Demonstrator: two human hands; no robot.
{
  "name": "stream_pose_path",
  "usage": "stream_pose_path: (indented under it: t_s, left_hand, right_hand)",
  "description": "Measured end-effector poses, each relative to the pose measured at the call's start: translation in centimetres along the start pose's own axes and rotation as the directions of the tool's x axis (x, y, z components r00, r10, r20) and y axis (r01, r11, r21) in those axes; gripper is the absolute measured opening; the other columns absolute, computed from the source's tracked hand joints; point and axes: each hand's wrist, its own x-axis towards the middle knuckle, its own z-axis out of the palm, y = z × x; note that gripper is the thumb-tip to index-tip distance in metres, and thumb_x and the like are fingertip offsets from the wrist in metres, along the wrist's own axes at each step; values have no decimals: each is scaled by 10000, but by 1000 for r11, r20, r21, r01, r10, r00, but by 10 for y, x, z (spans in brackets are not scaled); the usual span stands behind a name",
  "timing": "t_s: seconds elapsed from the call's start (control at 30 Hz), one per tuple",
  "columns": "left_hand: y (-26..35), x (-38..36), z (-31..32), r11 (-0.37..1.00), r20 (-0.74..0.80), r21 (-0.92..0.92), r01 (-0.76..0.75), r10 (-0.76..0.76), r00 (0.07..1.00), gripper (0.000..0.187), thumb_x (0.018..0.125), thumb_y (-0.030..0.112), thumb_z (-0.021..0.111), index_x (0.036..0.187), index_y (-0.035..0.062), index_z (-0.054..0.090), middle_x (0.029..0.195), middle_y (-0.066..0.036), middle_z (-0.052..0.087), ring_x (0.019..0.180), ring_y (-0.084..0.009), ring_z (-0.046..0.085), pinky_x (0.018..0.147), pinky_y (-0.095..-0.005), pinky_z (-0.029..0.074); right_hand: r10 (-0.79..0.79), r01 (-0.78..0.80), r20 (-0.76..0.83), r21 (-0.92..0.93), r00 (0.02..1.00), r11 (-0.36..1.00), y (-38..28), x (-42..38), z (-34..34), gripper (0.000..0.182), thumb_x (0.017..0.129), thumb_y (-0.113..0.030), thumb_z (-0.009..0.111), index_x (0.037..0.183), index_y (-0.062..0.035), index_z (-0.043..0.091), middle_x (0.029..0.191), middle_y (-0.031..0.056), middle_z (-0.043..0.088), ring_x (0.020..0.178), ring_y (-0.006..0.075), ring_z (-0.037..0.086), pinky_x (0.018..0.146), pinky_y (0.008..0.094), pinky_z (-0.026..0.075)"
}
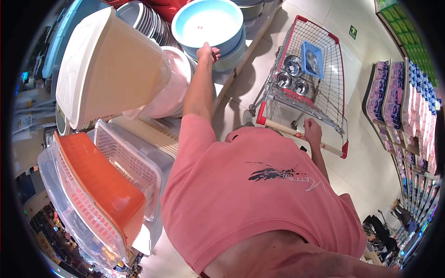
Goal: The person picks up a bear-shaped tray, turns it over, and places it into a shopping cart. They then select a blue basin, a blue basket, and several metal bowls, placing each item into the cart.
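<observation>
My left hand (207,53) is at the near rim of a light blue basin (207,23), its fingers curled against the stack of basins. Below that one, more blue and pale green basins are nested. My right hand (312,131) is closed at the handlebar (287,130) of a shopping cart (340,69) with red trim. Inside the cart are a small blue basket (311,59) and several shiny metal bowls (293,66).
Left of my arm stand a large cream bin (116,69), pink and white basins (178,74), an orange basket (104,185) and a clear-walled basket (130,162). Shelves with pink packages (394,92) line the right. People (380,231) are at the lower right.
</observation>
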Motion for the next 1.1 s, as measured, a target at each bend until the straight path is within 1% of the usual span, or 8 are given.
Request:
stream_pose_path:
  t_s: [0.3,0.5,0.6,0.7,0.8,0.9,1.03,1.1]
  left_hand:
    - [11,-3,-3,996,48,25,-86,85,995,484,1003,370,406,936,-47,641,822,-176,724,606,-286,680,483,-394,487]
    - [14,-8,15,916,-244,-271,-296,232,942,448,942,318,532,902,-121,614,858,-266,680,601,-285,645,478,-420,546]
    - [14,-13,10,895,-331,-176,-410,339,881,410,924,284,524,973,-114,613,813,-207,664,693,-294,652,535,-442,524]
    - [15,-14,3,747,-423,148,-648,640,641,318,867,202,547,862,-108,617,752,-164,636,679,-252,618,602,-399,512]
    - [25,-56,-8,765,-390,80,-639,614,686,274,832,158,551,805,-102,631,732,-152,636,694,-212,613,672,-363,499]
    - [18,-80,-13,521,-191,-506,-687,710,678,240,892,101,555,979,-113,620,907,-129,664,806,-200,642,738,-336,510]
    - [-12,-121,-20,578,-78,-573,-582,668,740,231,928,92,583,1043,-107,603,958,-122,663,850,-195,648,772,-338,526]
    - [-31,-132,-23,595,-61,-549,-587,673,737,234,935,103,593,1043,-105,600,966,-127,668,848,-196,650,785,-337,529]
  right_hand:
    - [-16,16,10,-27,1000,1000,2,1,3,418,966,-433,541,877,-47,674,735,122,687,692,291,669,654,413,486]
    - [-25,25,-10,18,1000,1000,8,0,6,412,965,-428,544,877,-47,672,741,121,693,684,286,666,647,408,488]
    - [-16,16,22,-7,1000,1000,9,1,4,410,956,-438,538,908,-54,673,786,167,684,763,355,674,689,447,496]
    - [-9,9,26,-18,1000,1000,9,2,4,410,957,-440,537,914,-56,674,787,163,687,771,357,675,692,448,497]
    - [-6,6,34,13,999,1000,9,3,6,398,956,-431,546,914,-57,674,794,162,691,772,353,678,692,447,499]
    - [-58,53,36,115,998,992,20,8,13,406,952,-432,561,906,-43,667,757,151,679,732,312,673,696,426,501]
    - [-81,57,113,201,990,978,9,22,4,429,976,-425,548,900,-18,660,742,117,676,688,227,652,687,367,503]
    - [-105,19,137,520,985,854,-13,32,-6,455,1027,-416,482,936,-3,651,788,86,673,706,147,622,682,300,493]
